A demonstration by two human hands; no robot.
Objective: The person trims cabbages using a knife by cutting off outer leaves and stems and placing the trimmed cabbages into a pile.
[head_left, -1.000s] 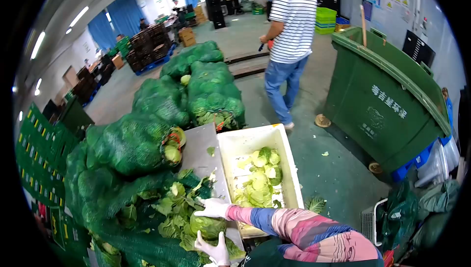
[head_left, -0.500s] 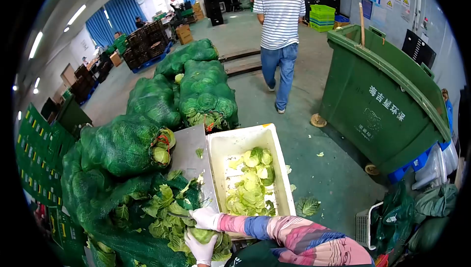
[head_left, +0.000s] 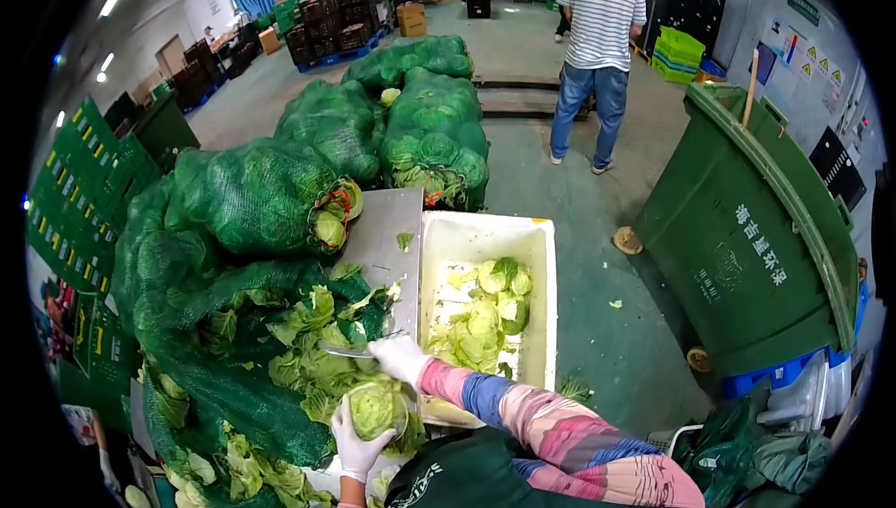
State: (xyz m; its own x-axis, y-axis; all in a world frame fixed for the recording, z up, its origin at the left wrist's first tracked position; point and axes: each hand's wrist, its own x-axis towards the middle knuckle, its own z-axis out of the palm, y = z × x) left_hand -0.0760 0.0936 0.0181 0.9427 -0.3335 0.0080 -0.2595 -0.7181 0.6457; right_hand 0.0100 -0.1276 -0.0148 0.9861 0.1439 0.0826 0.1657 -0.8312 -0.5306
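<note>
My left hand [head_left: 357, 445], in a white glove, is wrapped round the side of a pale green cabbage [head_left: 377, 409]. My right hand [head_left: 399, 360], gloved too, grips a knife [head_left: 345, 351] whose blade points left, above and apart from the cabbage. Loose outer leaves [head_left: 313, 345] lie under and beyond the blade, on green netting. Just right of my right hand stands a white foam box [head_left: 549, 321], with trimmed cabbages and leaves [head_left: 481, 326] inside.
Full net sacks of cabbages [head_left: 252, 195] are heaped at left and ahead, by a metal tabletop [head_left: 381, 228]. A large green wheeled bin [head_left: 737, 247] stands at right. Beyond the box, a person in a striped shirt [head_left: 602, 13] is on the floor.
The knife has come up off the cabbage, and the cabbage now shows a paler face. My view has swung left. The person in the striped shirt has stepped along.
</note>
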